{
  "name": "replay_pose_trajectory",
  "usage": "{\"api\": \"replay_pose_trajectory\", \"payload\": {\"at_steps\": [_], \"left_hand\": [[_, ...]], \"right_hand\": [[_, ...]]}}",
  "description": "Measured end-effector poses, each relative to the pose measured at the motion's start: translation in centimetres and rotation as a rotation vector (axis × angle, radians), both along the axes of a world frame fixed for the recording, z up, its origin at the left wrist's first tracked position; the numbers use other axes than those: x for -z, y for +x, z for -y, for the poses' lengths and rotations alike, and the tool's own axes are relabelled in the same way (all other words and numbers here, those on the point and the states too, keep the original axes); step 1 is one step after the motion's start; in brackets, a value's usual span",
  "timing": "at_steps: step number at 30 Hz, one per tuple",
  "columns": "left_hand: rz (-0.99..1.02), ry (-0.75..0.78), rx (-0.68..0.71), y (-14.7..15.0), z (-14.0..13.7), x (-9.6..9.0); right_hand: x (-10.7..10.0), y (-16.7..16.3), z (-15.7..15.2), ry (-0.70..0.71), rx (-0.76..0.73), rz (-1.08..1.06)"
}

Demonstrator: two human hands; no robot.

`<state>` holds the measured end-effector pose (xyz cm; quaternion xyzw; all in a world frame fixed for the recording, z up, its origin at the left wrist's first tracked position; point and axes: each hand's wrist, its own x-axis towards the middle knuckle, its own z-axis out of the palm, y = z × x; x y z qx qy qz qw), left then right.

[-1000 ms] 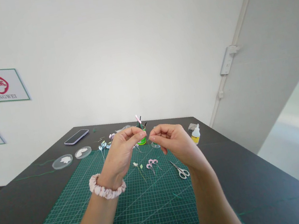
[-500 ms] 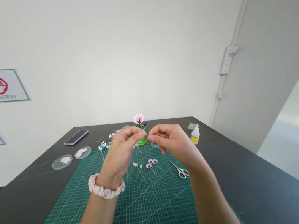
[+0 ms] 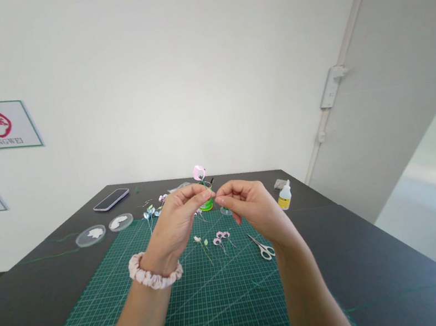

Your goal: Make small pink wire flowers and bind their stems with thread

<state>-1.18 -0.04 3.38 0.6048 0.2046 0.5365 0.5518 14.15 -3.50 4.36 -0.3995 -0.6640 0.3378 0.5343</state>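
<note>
A pink artificial flower (image 3: 199, 172) stands up above my fingertips, its thin dark stem running down to where my two hands meet. My left hand (image 3: 180, 214), with a pale scrunchie (image 3: 156, 278) round the wrist, is pinched closed at that stem. Fingertip to fingertip with it, my right hand (image 3: 245, 200) is pinched closed on the stem's lower part, though the fingers hide most of it. Below them, small purple flowers (image 3: 219, 238) and a white flower stem (image 3: 201, 244) lie on the green cutting mat (image 3: 218, 309).
White-handled scissors (image 3: 263, 247) lie right of the flowers. Farther right stands a glue bottle (image 3: 285, 196). A green can (image 3: 207, 205) is behind my hands. To the left are two clear dishes (image 3: 82, 242) with white pieces, a phone (image 3: 111, 199) and blue-leaved stems (image 3: 149, 213).
The pink flower has turned and tipped slightly left, its face now pointing another way. My fingertips have shifted only a little; both arms stay in place.
</note>
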Motion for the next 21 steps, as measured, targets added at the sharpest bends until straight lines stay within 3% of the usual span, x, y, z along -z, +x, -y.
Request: {"api": "replay_pose_trajectory", "payload": {"at_steps": [21], "left_hand": [[-0.004,0.013,0.052,-0.02,0.15,-0.10]], "right_hand": [[0.08,0.02,-0.19,0.012,-0.007,-0.011]]}}
